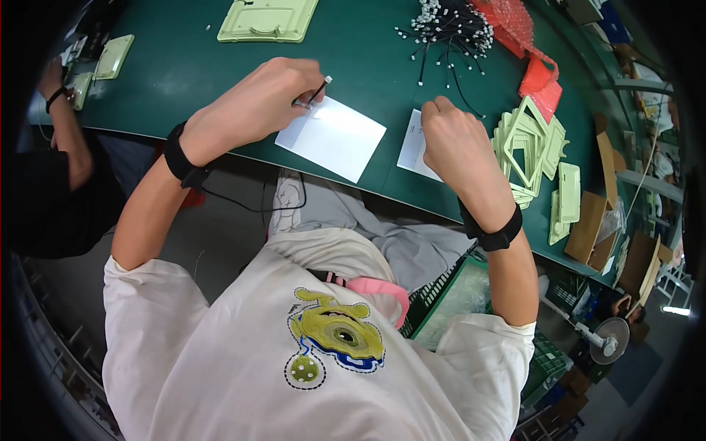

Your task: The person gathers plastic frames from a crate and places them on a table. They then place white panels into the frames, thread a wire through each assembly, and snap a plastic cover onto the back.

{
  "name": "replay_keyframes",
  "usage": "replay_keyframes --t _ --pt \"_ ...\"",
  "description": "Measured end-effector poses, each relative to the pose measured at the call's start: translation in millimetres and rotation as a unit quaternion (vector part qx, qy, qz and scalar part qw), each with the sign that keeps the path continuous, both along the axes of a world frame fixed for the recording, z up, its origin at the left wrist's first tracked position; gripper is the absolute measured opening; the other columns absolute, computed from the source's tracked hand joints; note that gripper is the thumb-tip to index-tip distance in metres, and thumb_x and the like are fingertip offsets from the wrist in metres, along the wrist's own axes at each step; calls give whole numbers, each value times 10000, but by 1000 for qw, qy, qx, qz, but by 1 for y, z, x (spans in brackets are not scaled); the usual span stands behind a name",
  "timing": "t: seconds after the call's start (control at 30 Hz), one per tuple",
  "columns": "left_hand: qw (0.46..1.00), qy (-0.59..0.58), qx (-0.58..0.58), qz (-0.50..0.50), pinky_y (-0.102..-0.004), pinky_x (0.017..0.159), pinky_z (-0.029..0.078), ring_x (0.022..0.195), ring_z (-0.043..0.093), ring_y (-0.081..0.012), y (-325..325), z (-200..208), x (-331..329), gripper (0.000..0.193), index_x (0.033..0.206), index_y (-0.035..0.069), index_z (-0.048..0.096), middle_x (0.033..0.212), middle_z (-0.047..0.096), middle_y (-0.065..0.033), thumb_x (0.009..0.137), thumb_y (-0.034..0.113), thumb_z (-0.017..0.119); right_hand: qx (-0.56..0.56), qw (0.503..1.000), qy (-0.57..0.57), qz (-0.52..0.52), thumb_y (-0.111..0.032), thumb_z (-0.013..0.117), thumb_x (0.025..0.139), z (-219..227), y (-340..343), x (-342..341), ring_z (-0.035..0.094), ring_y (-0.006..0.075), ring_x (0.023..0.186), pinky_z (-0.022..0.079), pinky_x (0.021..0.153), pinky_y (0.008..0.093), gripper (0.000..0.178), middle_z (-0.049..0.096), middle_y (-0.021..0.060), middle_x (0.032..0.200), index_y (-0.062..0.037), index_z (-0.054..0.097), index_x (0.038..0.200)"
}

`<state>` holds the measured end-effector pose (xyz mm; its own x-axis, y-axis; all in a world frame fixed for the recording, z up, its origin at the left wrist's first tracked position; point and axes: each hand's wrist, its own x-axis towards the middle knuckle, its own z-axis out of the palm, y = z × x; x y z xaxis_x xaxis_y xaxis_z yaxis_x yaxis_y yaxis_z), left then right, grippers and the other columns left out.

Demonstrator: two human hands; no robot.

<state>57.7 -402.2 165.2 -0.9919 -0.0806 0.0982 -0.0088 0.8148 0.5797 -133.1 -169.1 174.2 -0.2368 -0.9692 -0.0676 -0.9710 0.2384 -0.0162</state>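
Note:
My left hand (271,94) is closed in a pinch on a short black cable (319,91) with a white connector at its end. Below those fingers, a white sheet (342,140) lies at the near edge of the green table. My right hand (460,140) is curled closed above a second white sheet (413,149) with small print, covering part of it. Whether its fingertips grip anything is hidden.
A bundle of black cables (452,33) with white connectors lies at the back, beside red bubble wrap (540,88). Pale green frames (526,143) are stacked at right, near open cardboard boxes (594,228). A green panel (268,20) sits far off. Another person's arm (68,136) is at left.

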Motion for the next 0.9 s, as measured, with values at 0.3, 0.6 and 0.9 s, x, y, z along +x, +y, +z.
replay_keyframes --t 0.3,0.6,0.9 --pt "993 -83 -87 -18 -505 792 542 884 699 -434 2 16 -10 120 913 -111 712 1054 655 -193 825 -107 631 35 999 -33 -3 85 615 804 7 -3 -8 720 459 836 599 772 529 94 696 267 849 81 635 895" --pt "985 -105 -115 -79 -505 780 560 870 708 -416 1 17 -14 178 919 -97 740 1013 662 -190 782 -102 627 32 999 -31 -1 131 637 742 5 -4 -5 723 456 841 604 780 518 152 698 258 857 84 640 886" --pt "984 -80 -121 -108 -505 709 508 755 644 -418 -4 12 -17 89 797 -130 645 989 647 -177 838 -62 687 -27 999 -20 41 100 688 752 0 -2 -9 753 428 752 611 662 488 86 707 259 762 68 687 831"
